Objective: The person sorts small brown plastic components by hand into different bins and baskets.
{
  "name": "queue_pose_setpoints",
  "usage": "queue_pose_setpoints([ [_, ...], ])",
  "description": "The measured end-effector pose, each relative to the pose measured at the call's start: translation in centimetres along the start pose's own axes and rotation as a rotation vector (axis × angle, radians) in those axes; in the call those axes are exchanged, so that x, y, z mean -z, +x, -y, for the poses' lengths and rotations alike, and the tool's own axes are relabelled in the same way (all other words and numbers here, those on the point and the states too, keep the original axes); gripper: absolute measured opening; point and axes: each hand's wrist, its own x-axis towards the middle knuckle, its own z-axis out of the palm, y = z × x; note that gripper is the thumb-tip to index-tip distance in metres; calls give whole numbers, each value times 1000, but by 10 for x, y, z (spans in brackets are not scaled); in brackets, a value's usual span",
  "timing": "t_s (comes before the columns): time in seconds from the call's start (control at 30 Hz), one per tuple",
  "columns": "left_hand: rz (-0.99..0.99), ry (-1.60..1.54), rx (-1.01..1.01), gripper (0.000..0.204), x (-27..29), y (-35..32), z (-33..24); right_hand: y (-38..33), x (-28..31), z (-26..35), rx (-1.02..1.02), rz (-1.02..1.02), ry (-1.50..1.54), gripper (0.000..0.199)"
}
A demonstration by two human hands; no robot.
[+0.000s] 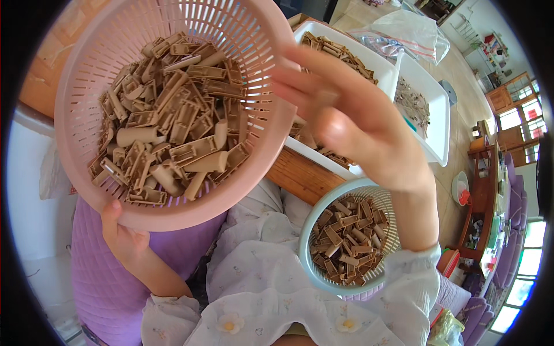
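Note:
A large pink slotted plastic basket (138,220) is tilted over my lap at the left. In it lies a heap of small tan plastic pieces (173,115), some channel-shaped and some rounded. My left hand (126,239) is closed on the basket's near rim, with the thumb over the edge. Blurred by motion, my right hand (363,121) is raised beside the right rim, its fingers stretched toward the basket. Nothing plainly shows in it, and whether the fingertips touch the rim I cannot tell.
A light blue round basket (306,248) with similar tan pieces stands right of my lap. Beyond my right hand, a white tub (384,72) holds more pieces, and another white tub (441,130) holds thin scraps. A clear plastic bag (412,32) lies behind them. Wooden furniture (487,196) stands at far right.

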Motion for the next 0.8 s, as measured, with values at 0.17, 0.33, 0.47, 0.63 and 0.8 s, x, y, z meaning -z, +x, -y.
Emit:
queue_pose_setpoints([
  [0.17, -40, -76, 57, 48, -2, 5, 2, 53, 7, 44, -65, 94, 128, 61],
  [0.33, -46, 4, -43, 50, -5, 2, 2, 42, 97, -26, -98, -221, -374, 36],
  [0.47, 61, -40, -15, 46, 3, 2, 4, -5, 166, -149, -740, -196, -1136, 38],
  [0.63, 4, -13, -40, 45, 2, 2, 6, -35, 178, -205, -795, -125, -1429, 50],
  [0.8, -40, -18, -65, 46, 4, -2, 5, -18, 213, -184, -845, -122, -1124, 38],
])
